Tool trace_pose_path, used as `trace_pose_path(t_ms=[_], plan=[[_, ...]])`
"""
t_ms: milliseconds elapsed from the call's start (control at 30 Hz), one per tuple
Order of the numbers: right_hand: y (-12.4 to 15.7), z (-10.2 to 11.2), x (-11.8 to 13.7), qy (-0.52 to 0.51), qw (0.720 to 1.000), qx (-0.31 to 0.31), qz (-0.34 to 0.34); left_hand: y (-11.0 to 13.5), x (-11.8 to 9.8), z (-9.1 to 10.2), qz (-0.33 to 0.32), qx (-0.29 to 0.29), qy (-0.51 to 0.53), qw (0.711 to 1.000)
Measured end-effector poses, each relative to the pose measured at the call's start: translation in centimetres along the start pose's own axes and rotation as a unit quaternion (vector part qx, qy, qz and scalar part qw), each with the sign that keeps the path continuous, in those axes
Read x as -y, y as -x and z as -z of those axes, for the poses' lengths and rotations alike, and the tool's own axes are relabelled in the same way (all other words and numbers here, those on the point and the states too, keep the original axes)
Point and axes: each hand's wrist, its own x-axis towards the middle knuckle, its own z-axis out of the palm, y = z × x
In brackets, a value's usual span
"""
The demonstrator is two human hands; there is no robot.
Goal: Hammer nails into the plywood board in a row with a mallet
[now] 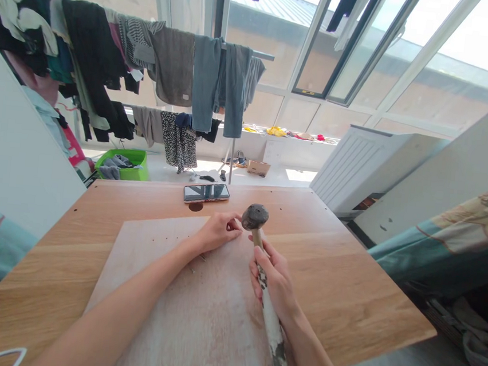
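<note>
My right hand is wrapped round the pale wooden handle of a hammer, whose dark round head hovers just over the far edge of a pale board. My left hand rests on that board beside the hammer head, fingers pinched together on something too small to make out. Both forearms reach in from the near edge. The board lies on a wooden table.
A phone lies face up near the table's far edge, with a small dark spot beside it. Behind stand a clothes rack hung with laundry, a green basket, white panels left and right, and big windows.
</note>
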Motion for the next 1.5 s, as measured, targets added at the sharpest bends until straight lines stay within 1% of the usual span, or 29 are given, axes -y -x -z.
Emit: trace_pose_path(t_ms=[167, 300, 500, 700, 867, 933, 1000, 1100, 1133, 1200, 1267, 1300, 1367, 1400, 1433, 1500], plan=[[-0.1, 0.1, 0.0, 0.006, 1.000, 0.008, -0.013, 0.0, 0.1, -0.1, 0.002, -0.007, -0.017, 1.000], [-0.2, 0.1, 0.1, 0.016, 1.000, -0.003, -0.011, 0.1, 0.2, -0.3, 0.000, -0.008, -0.001, 1.000], [-0.1, 0.2, 0.0, 0.029, 0.999, 0.007, -0.022, 0.1, 0.1, -0.3, 0.000, -0.016, -0.018, 1.000], [-0.1, 0.2, 0.1, 0.035, 0.999, 0.005, -0.022, 0.1, -0.2, -0.1, -0.001, -0.012, -0.021, 1.000], [-0.1, 0.1, 0.0, 0.032, 0.999, -0.003, -0.020, 0.1, 0.2, -0.4, 0.000, -0.003, -0.020, 1.000], [-0.1, 0.2, 0.0, 0.030, 0.999, -0.021, -0.012, 0.0, 0.2, -0.2, 0.007, 0.019, -0.010, 1.000], [-0.2, 0.5, 0.0, 0.031, 0.999, -0.042, -0.009, -0.3, -0.1, 0.6, 0.021, 0.042, -0.011, 0.999], [-0.6, 1.0, 0.0, 0.044, 0.996, -0.072, -0.022, -0.5, -1.7, 3.2, 0.041, 0.070, -0.068, 0.994], [-0.8, 1.2, -0.1, 0.051, 0.995, -0.079, -0.031, -0.4, -2.5, 4.3, 0.044, 0.091, -0.096, 0.990], [-1.1, 1.5, -0.1, 0.060, 0.993, -0.085, -0.052, 0.0, -4.3, 6.5, 0.047, 0.164, -0.158, 0.973], [-1.4, 1.6, -0.1, 0.060, 0.992, -0.086, -0.069, 0.9, -5.9, 8.1, 0.057, 0.238, -0.235, 0.941], [-1.5, 1.6, -0.1, 0.057, 0.992, -0.087, -0.073, 1.5, -6.5, 8.6, 0.065, 0.262, -0.278, 0.922], [-1.6, 1.5, -0.1, 0.052, 0.992, -0.090, -0.077, 2.7, -7.0, 9.1, 0.081, 0.285, -0.345, 0.890], [-1.6, 1.5, -0.1, 0.050, 0.991, -0.092, -0.079, 3.3, -7.0, 9.1, 0.088, 0.289, -0.364, 0.881], [-1.6, 1.4, -0.1, 0.049, 0.991, -0.094, -0.080, 3.8, -6.8, 8.9, 0.094, 0.291, -0.371, 0.877], [-1.4, 1.3, 0.0, 0.049, 0.991, -0.095, -0.082, 4.5, -6.4, 8.5, 0.099, 0.295, -0.361, 0.879]])
